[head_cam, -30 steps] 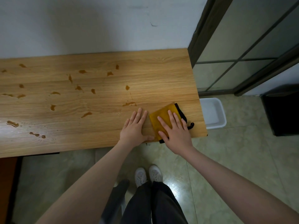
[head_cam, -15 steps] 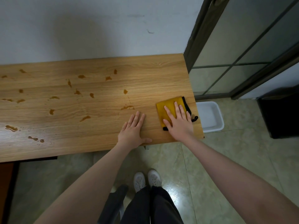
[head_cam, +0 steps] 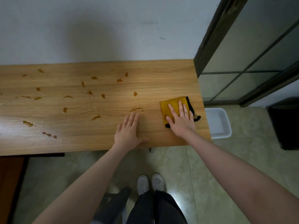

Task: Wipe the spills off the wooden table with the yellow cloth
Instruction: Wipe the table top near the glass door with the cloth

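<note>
Fingers (head_cam: pixel 181 109) of the right hand (head_cam: pixel 182 122) lie straight and slightly spread, pressed flat on the yellow cloth (head_cam: pixel 169 105), which sits folded on the desk (head_cam: pixel 97 126) close to its right end. Left of the cloth and apart from it, the left hand (head_cam: pixel 128 133) rests palm down on the bare wood, fingers straight and together, thumb out, holding nothing. Brown spills (head_cam: pixel 95 118) dot the desk further left of the cloth; the nearest (head_cam: pixel 136 109) lies just beyond the left fingertips.
</note>
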